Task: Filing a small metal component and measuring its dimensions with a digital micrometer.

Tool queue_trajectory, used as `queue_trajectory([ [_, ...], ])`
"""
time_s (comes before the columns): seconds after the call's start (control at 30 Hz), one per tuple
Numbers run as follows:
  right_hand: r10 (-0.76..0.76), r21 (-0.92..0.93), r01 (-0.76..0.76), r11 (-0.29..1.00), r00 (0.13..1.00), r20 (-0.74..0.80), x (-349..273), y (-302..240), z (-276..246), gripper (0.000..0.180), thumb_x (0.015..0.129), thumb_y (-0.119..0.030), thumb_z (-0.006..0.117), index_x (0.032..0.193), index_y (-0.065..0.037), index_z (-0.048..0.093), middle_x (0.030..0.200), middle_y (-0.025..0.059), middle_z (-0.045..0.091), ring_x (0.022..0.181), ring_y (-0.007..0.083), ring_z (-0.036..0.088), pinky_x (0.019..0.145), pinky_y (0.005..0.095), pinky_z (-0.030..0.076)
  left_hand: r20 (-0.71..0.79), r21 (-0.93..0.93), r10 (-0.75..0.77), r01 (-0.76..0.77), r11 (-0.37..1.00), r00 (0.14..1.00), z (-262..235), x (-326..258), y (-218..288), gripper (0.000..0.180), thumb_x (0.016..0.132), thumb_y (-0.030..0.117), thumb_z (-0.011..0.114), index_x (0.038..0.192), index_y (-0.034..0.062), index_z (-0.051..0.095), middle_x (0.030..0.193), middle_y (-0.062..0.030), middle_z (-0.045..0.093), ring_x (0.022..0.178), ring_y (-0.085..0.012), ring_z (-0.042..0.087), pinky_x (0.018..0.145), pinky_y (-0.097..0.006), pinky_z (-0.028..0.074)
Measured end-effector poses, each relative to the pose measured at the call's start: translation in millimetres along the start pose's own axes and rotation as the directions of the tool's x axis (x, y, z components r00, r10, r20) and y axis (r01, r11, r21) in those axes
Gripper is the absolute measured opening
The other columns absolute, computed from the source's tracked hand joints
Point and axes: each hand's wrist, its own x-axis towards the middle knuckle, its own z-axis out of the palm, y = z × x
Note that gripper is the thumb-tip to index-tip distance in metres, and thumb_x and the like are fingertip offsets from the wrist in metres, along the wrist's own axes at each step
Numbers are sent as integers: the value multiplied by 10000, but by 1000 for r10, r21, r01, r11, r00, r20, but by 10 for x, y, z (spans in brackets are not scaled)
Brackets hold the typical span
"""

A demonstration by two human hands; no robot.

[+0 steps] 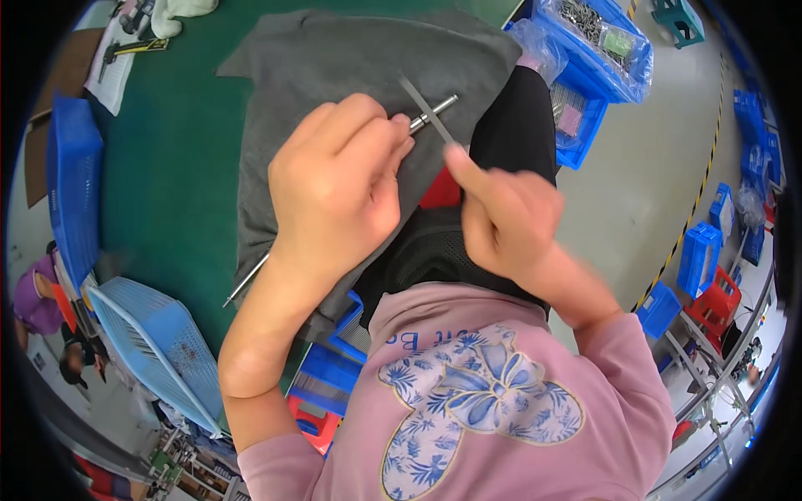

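My left hand (334,171) is closed round a slim silver metal rod (447,103), whose far end sticks out past the fingertips. In my right hand (511,209), between thumb and curled fingers, is a thin flat grey strip (413,89), resembling a small file. The strip lies across the rod in this view; blur hides whether they touch. Under both hands a dark grey cloth (334,54) covers the table edge and my lap. A second stretch of thin metal rod (242,285) shows beside my left forearm; I cannot tell whether it joins the held one.
The green table (159,184) spreads to the left, with blue baskets (75,184) along its far side. Blue bins (585,134) of metal parts stand at the upper right. Calipers (138,48) lie on paper at the upper left. A red chair (714,301) is at the right.
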Motion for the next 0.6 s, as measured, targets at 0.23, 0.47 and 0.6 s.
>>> queue_trajectory([
  [0.23, -1, 46, 1, 999, 1000, -2, 83, -16, 22, 474, 664, 104, 592, 1110, -25, 690, 563, 43, 518, 424, 173, 468, 434, 297, 342, -6, -18, 11, -11, 1000, 1000, 17, 2, 5, 154, 652, -30, 720, 755, 43, 631, 722, -44, 550, 613, -236, 542, 529, -336, 441],
  [0.47, -86, 72, 98, 993, 984, -159, 14, 87, 262, 461, 654, 102, 589, 1090, -8, 692, 539, 26, 452, 404, 173, 400, 420, 294, 302, -5, -3, 25, -25, 1000, 1000, 3, -13, 29, 168, 642, -32, 721, 769, 44, 639, 726, -43, 556, 618, -238, 550, 533, -333, 447],
  [0.6, -87, 61, 98, 993, 984, -153, -181, 216, 353, 453, 637, 117, 600, 1071, 24, 684, 538, 33, 437, 410, 171, 398, 418, 294, 305, 0, 0, 16, -16, 1000, 1000, 39, 28, -5, 161, 644, -36, 721, 756, 41, 634, 722, -45, 557, 614, -240, 550, 535, -335, 446],
])
